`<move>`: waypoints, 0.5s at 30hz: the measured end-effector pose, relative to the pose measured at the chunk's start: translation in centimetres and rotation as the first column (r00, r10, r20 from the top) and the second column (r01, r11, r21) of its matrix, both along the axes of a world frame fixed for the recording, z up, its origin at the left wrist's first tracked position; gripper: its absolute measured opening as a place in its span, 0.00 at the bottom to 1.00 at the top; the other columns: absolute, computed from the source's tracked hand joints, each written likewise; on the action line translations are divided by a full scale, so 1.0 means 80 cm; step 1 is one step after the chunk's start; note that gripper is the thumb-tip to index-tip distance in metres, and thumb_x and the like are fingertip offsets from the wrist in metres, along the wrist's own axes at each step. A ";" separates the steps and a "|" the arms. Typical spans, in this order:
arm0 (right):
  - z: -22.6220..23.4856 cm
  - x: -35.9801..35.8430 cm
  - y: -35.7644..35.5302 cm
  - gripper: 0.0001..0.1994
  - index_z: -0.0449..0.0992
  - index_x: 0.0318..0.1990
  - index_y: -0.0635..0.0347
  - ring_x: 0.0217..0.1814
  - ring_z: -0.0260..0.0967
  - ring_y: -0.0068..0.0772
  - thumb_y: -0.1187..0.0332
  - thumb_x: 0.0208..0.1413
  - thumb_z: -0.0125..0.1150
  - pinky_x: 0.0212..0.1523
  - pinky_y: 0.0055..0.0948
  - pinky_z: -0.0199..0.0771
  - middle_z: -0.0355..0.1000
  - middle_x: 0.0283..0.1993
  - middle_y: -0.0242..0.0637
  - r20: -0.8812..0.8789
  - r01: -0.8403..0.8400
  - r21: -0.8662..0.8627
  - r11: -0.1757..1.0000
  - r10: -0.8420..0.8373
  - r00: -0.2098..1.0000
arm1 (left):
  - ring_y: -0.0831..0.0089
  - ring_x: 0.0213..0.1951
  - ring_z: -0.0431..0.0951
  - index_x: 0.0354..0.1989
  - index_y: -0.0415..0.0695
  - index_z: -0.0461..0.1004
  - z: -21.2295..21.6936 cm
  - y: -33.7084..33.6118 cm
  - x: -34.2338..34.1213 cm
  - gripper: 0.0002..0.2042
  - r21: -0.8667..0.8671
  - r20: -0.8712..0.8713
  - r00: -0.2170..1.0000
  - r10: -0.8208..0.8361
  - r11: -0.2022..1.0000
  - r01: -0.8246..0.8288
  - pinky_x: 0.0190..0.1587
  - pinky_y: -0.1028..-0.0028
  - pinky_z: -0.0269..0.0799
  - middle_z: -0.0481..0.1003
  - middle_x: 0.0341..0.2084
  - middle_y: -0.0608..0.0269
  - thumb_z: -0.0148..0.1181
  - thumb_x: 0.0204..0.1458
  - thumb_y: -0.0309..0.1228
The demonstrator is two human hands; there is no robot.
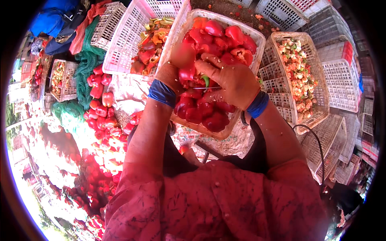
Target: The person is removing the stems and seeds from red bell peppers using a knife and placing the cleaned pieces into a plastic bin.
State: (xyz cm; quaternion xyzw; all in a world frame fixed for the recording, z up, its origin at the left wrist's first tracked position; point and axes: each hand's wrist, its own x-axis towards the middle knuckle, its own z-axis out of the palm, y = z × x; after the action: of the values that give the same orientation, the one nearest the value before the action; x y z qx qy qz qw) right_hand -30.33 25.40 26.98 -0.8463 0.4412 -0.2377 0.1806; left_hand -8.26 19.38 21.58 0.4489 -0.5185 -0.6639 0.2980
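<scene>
My left hand [171, 75], in an orange-brown glove with a blue band at the wrist, is closed round a red bell pepper [187, 74] above a crate of peppers. Its fingers are mostly hidden behind a blurred patch. My right hand [237, 85], gloved the same way, is closed on a thin metal blade [206, 88], apparently a knife; its handle is hidden in the hand. The blade reaches left to just below the held pepper and a green stem [206, 80]. Beneath both hands, the white plastic crate [257, 42] holds many red peppers, some cut open.
To the left of this crate, a pinkish crate [116, 52] contains pepper scraps. On the right, another crate [321, 96] is full of pale pepper cores. Whole red peppers [102, 116] lie heaped at left beside green netting [84, 72]. Stacked crates [341, 80] stand far right.
</scene>
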 end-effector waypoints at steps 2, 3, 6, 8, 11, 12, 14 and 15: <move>-0.003 0.003 0.003 0.32 0.69 0.60 0.45 0.37 0.76 0.45 0.57 0.45 0.70 0.36 0.42 0.75 0.71 0.56 0.34 -0.068 0.016 -0.022 1.000 -0.018 0.998 | 0.65 0.56 0.72 0.62 0.46 0.65 -0.030 -0.003 0.011 0.32 0.210 -0.158 0.987 -0.017 0.976 0.050 0.63 0.67 0.66 0.73 0.54 0.60 0.69 0.47 0.38; -0.010 0.006 0.003 0.31 0.69 0.60 0.45 0.37 0.76 0.45 0.56 0.45 0.69 0.36 0.42 0.75 0.72 0.56 0.34 -0.046 0.041 -0.043 0.998 -0.043 0.998 | 0.66 0.54 0.74 0.63 0.48 0.64 -0.043 -0.005 0.015 0.34 0.223 -0.187 0.981 -0.049 0.971 0.091 0.61 0.67 0.69 0.74 0.52 0.61 0.71 0.46 0.37; -0.025 0.016 0.010 0.25 0.73 0.53 0.48 0.39 0.76 0.47 0.54 0.48 0.68 0.36 0.42 0.75 0.75 0.48 0.38 0.092 0.156 -0.119 0.981 -0.146 0.985 | 0.68 0.50 0.76 0.62 0.49 0.65 -0.059 0.000 0.012 0.36 -0.043 0.025 0.980 -0.198 0.979 0.199 0.56 0.68 0.73 0.76 0.50 0.63 0.75 0.41 0.33; -0.026 0.023 0.012 0.21 0.75 0.51 0.50 0.39 0.76 0.49 0.55 0.50 0.67 0.36 0.42 0.75 0.76 0.42 0.40 0.204 0.224 -0.035 0.974 -0.212 0.956 | 0.68 0.51 0.75 0.61 0.48 0.67 -0.056 0.008 0.012 0.39 -0.261 0.115 0.966 -0.231 0.932 0.253 0.57 0.68 0.72 0.76 0.51 0.65 0.77 0.36 0.32; -0.043 0.031 0.015 0.17 0.77 0.46 0.54 0.37 0.75 0.50 0.55 0.54 0.64 0.35 0.41 0.75 0.76 0.35 0.45 0.318 0.387 0.112 0.915 -0.402 0.859 | 0.67 0.56 0.71 0.62 0.48 0.66 -0.020 0.021 -0.001 0.48 -0.543 0.527 0.846 -0.081 0.734 0.408 0.63 0.68 0.66 0.73 0.53 0.66 0.81 0.22 0.30; -0.049 0.031 0.013 0.17 0.77 0.45 0.56 0.36 0.75 0.51 0.55 0.56 0.63 0.34 0.41 0.74 0.76 0.33 0.47 0.344 0.442 0.160 0.882 -0.470 0.813 | 0.67 0.55 0.72 0.62 0.47 0.66 -0.018 0.022 -0.007 0.47 -0.547 0.498 0.865 -0.061 0.751 0.369 0.62 0.68 0.66 0.73 0.52 0.65 0.81 0.24 0.31; -0.056 0.015 0.002 0.17 0.77 0.43 0.58 0.31 0.75 0.47 0.54 0.58 0.60 0.30 0.39 0.74 0.76 0.31 0.47 0.450 0.397 0.449 0.800 -0.587 0.673 | 0.66 0.54 0.73 0.61 0.46 0.67 -0.013 0.020 -0.024 0.44 -0.177 0.099 0.992 -0.076 0.980 0.093 0.60 0.68 0.68 0.74 0.51 0.63 0.79 0.27 0.32; -0.040 0.011 0.002 0.17 0.77 0.42 0.59 0.26 0.74 0.42 0.54 0.60 0.58 0.25 0.36 0.73 0.76 0.29 0.45 0.507 0.245 0.655 0.714 -0.657 0.558 | 0.66 0.54 0.74 0.61 0.46 0.67 -0.009 0.019 -0.031 0.43 0.076 -0.086 0.996 0.037 0.997 -0.031 0.60 0.68 0.68 0.75 0.51 0.62 0.79 0.28 0.33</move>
State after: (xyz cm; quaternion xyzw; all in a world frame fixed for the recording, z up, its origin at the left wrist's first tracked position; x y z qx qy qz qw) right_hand -29.42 25.54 23.78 -0.4539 0.5916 -0.4577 0.4843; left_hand -10.72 20.88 20.88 0.4391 -0.4721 -0.6967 0.3147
